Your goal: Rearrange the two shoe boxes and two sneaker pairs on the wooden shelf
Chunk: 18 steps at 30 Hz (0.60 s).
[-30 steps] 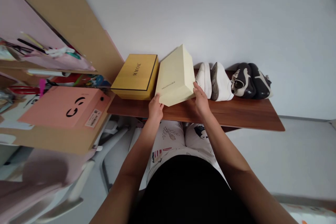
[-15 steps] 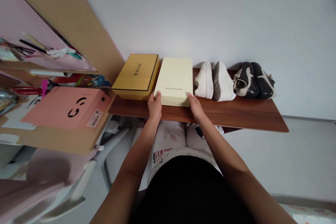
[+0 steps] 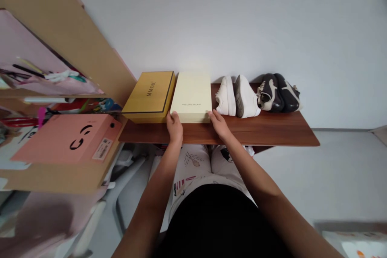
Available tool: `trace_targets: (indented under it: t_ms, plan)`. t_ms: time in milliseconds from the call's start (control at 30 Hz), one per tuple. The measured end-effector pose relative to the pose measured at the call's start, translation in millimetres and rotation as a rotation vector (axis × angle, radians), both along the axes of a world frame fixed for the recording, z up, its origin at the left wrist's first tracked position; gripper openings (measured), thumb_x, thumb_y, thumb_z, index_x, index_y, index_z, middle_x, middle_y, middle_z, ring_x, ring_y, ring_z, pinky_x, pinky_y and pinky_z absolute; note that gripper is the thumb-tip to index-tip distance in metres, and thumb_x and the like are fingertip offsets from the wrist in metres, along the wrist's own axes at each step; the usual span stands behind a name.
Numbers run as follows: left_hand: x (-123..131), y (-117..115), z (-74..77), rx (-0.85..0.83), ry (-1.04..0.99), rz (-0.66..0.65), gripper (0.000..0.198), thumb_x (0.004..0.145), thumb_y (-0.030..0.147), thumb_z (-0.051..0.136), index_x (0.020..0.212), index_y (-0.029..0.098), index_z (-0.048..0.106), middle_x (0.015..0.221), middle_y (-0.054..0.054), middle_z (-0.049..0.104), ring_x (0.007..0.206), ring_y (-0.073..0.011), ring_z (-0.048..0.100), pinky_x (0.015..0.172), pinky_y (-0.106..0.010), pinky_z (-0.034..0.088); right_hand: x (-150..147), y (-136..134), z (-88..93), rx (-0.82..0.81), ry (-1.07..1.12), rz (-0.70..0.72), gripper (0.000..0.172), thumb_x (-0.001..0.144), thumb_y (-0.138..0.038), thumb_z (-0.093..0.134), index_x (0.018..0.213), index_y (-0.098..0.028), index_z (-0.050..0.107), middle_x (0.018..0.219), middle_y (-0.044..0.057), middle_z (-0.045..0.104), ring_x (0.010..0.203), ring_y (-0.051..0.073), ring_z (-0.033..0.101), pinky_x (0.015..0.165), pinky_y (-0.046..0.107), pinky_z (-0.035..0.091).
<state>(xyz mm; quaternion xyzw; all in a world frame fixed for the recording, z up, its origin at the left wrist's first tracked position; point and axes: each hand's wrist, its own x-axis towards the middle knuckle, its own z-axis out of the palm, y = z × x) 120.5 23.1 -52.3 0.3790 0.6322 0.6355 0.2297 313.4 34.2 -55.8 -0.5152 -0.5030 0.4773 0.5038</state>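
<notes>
- The cream box (image 3: 192, 90) is lying flat on the brown shelf (image 3: 266, 133), lettering facing up, between the yellow box (image 3: 148, 92) on its left and the 2 white shoes (image 3: 248, 98) on its right.
- The left hand (image 3: 175, 127) is touching the box's front left corner, fingers partly bent and reaching toward the narrow gap beside the yellow box.
- The right hand (image 3: 220, 125) is touching the front right corner with its fingertips; whether either hand is gripping or only pressing, I cannot tell.
- Judging by the pose, the setting-down is looking nearly complete: the box is resting level, and its front is roughly lining up with the yellow box's front.
- What is remaining, as far as shows, is small: both hands are not yet leaving the box.
- The 2 dark shoes (image 3: 287, 94) are standing further right on the shelf, and the pink box (image 3: 63, 137) is lying on the desk (image 3: 60, 175) at the left.
- Compared with 1.0 s ago, the box is no longer tilting.
- Compared with 0.5 s ago, it is sitting further back toward the wall (image 3: 211, 16), no longer jutting past the yellow box, and the thumbs are no longer overlapping its top edge.
</notes>
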Motion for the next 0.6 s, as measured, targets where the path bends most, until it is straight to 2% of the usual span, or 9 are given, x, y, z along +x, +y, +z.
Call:
trace_targets:
  t_ms: [100,167,200,267,333,400,467,533,600]
  plan:
    - [13,-28,-0.1,0.05,0.049,0.06,0.056,0.098,0.062,0.052,0.131,0.017,0.058,0.142,-0.019,0.06,0.136,-0.0275,0.056,0.117,-0.039,0.042,35,-18,4.5,0.06,0.046,-0.1,0.075,0.074,-0.077,0.072,0.121,-0.019,0.072,0.132,0.015,0.071,0.129,0.032,0.063,0.117,0.05,0.044]
    - [28,-46,1.6,0.107,0.065,0.065,0.057,0.098,0.061,0.054,0.136,0.019,0.056,0.146,-0.017,0.056,0.138,-0.0265,0.054,0.119,-0.039,0.04,67,-27,7.8,0.126,0.051,-0.191,0.067,0.075,-0.073,0.074,0.114,-0.018,0.074,0.121,0.014,0.076,0.12,0.031,0.068,0.112,0.05,0.049]
    - [38,-53,3.5,0.127,0.063,0.016,0.056,0.098,0.061,0.054,0.136,0.019,0.056,0.144,-0.016,0.058,0.137,-0.0259,0.055,0.119,-0.039,0.04,84,-30,9.0,0.156,0.041,-0.253,0.065,0.075,-0.072,0.074,0.112,-0.018,0.074,0.117,0.014,0.077,0.118,0.03,0.069,0.11,0.049,0.051]
    - [61,-58,8.9,0.128,0.038,-0.174,0.05,0.098,0.058,0.055,0.132,0.021,0.06,0.137,-0.015,0.063,0.132,-0.0256,0.06,0.118,-0.041,0.042,117,-31,9.2,0.2,-0.009,-0.382,0.064,0.079,-0.07,0.072,0.114,-0.017,0.073,0.117,0.015,0.076,0.115,0.029,0.069,0.106,0.048,0.053]
    - [86,-52,14.4,0.08,0.011,-0.408,0.045,0.098,0.052,0.057,0.13,0.021,0.062,0.136,-0.015,0.066,0.13,-0.0267,0.061,0.118,-0.043,0.043,144,-26,5.5,0.205,-0.092,-0.468,0.068,0.082,-0.07,0.067,0.121,-0.015,0.069,0.121,0.017,0.074,0.115,0.029,0.069,0.104,0.046,0.055]
    - [112,-35,17.9,0.004,0.026,-0.566,0.05,0.094,0.045,0.064,0.137,0.021,0.059,0.145,-0.016,0.06,0.139,-0.0292,0.055,0.12,-0.045,0.04,164,-15,-1.9,0.164,-0.181,-0.486,0.074,0.082,-0.071,0.064,0.129,-0.014,0.063,0.125,0.018,0.071,0.115,0.029,0.069,0.102,0.045,0.056]
    - [134,-13,18.8,-0.083,0.086,-0.601,0.067,0.087,0.038,0.073,0.147,0.019,0.05,0.159,-0.018,0.047,0.151,-0.0322,0.041,0.125,-0.046,0.033,175,-3,-10.1,0.108,-0.248,-0.459,0.081,0.081,-0.073,0.065,0.134,-0.012,0.059,0.129,0.019,0.069,0.118,0.029,0.068,0.102,0.046,0.055]
    - [151,10,17.8,-0.178,0.142,-0.571,0.085,0.08,0.032,0.08,0.153,0.015,0.041,0.166,-0.022,0.034,0.158,-0.0345,0.027,0.128,-0.046,0.025,182,8,-15.7,0.069,-0.305,-0.417,0.086,0.077,-0.074,0.067,0.136,-0.012,0.058,0.132,0.019,0.067,0.122,0.031,0.066,0.104,0.046,0.054]
    - [162,30,14.9,-0.257,0.158,-0.537,0.094,0.075,0.028,0.083,0.155,0.011,0.036,0.167,-0.026,0.028,0.159,-0.036,0.022,0.129,-0.046,0.021,187,17,-16.8,0.049,-0.357,-0.362,0.09,0.073,-0.073,0.072,0.137,-0.012,0.058,0.133,0.019,0.067,0.126,0.032,0.063,0.107,0.046,0.052]
